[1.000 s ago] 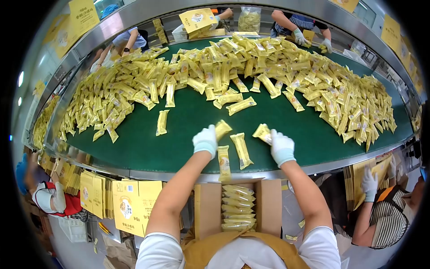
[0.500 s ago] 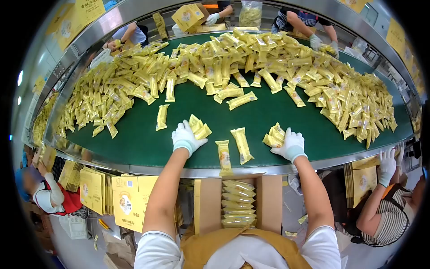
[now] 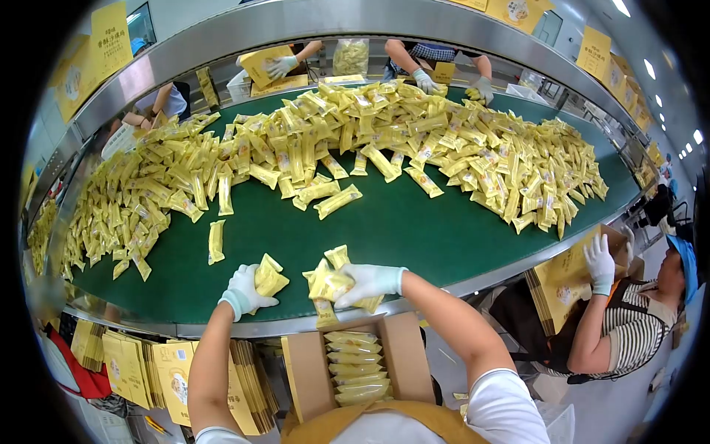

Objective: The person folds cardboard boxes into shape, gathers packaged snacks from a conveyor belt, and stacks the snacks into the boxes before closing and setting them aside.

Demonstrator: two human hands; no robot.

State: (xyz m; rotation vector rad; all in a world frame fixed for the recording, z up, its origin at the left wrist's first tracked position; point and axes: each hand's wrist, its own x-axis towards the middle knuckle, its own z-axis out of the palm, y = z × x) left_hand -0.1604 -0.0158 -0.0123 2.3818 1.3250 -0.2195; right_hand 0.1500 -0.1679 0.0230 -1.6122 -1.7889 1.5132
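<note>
My left hand point(image 3: 248, 291), in a white glove, is closed around yellow wrapped snack packets point(image 3: 271, 275) at the near edge of the green table. My right hand point(image 3: 368, 283), also gloved, grips more yellow packets point(image 3: 330, 284) to its right. Those packets lie over two loose ones, whose lower end point(image 3: 325, 314) sticks out toward the metal rim. Exactly how many packets each hand holds is hidden. Below the rim stands an open cardboard box point(image 3: 307, 374) with a column of packets point(image 3: 357, 368) inside.
A big heap of yellow packets point(image 3: 296, 140) curves across the green table point(image 3: 259, 222). One lone packet point(image 3: 216, 242) lies left of centre. Flat yellow cartons point(image 3: 166, 377) stand at lower left. A co-worker point(image 3: 621, 318) handles a carton at right; others work across the table.
My right hand has moved left with its packets, onto the two loose packets beside my left hand. Left hand keeps its packets. The view has turned, showing more of the right-hand co-worker.
</note>
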